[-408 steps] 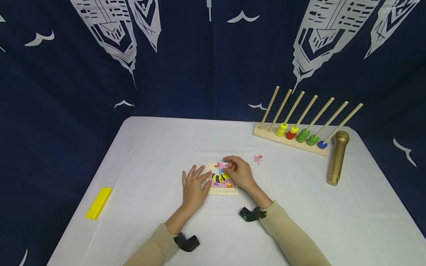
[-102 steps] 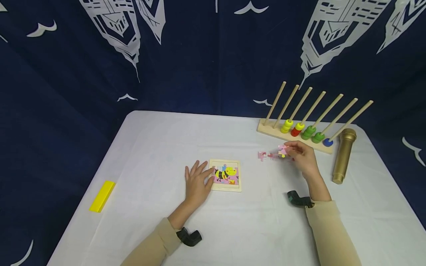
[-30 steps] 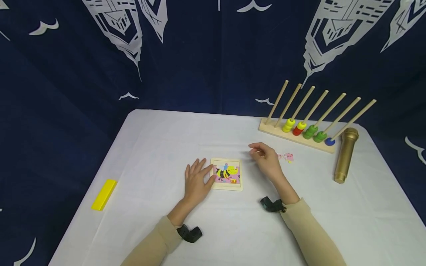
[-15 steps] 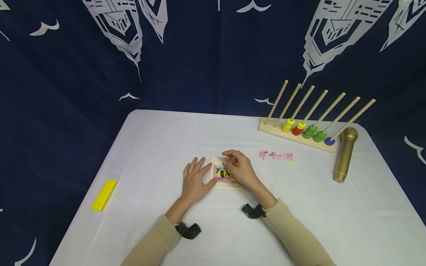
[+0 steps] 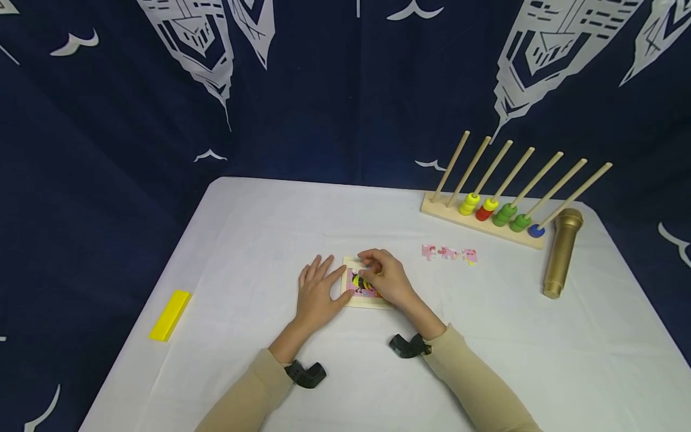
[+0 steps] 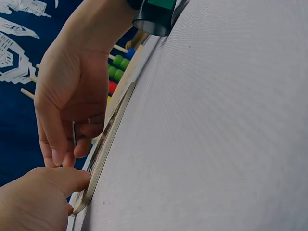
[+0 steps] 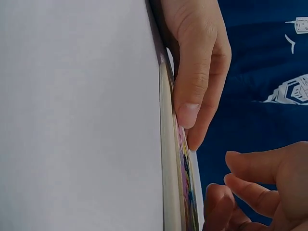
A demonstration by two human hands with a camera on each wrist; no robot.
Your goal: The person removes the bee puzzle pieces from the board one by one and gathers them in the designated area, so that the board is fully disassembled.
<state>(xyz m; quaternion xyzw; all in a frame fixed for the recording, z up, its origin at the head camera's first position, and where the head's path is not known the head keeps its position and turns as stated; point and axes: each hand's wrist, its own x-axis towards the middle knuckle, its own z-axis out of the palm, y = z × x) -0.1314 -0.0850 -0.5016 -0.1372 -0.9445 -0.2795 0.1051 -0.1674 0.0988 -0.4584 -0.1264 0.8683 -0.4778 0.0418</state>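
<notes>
A small wooden frame puzzle (image 5: 367,305) with a yellow-and-black bee picture lies on the white table. My left hand (image 5: 318,294) rests at its left edge with spread fingers, the thumb (image 6: 72,180) and index finger on the frame. Over the upper right of the picture, my right hand (image 5: 390,279) has thumb and fingers brought together. Between them the left wrist view shows a thin puzzle piece (image 6: 74,132) edge-on. The right hand hides part of the bee. Three loose pink puzzle pieces (image 5: 448,252) lie in a row to the right of the frame.
A wooden peg abacus (image 5: 480,225) with coloured beads stands at the back right. Beside it lies a gold-coloured tube (image 5: 561,255). A yellow block (image 5: 170,315) lies at the far left. Behind the table hangs a dark blue patterned cloth (image 5: 302,120).
The piece my right hand held 3.4 s ago now lies beside the other loose pieces. That hand has since moved left, back over the puzzle. My left hand has stayed at the frame.
</notes>
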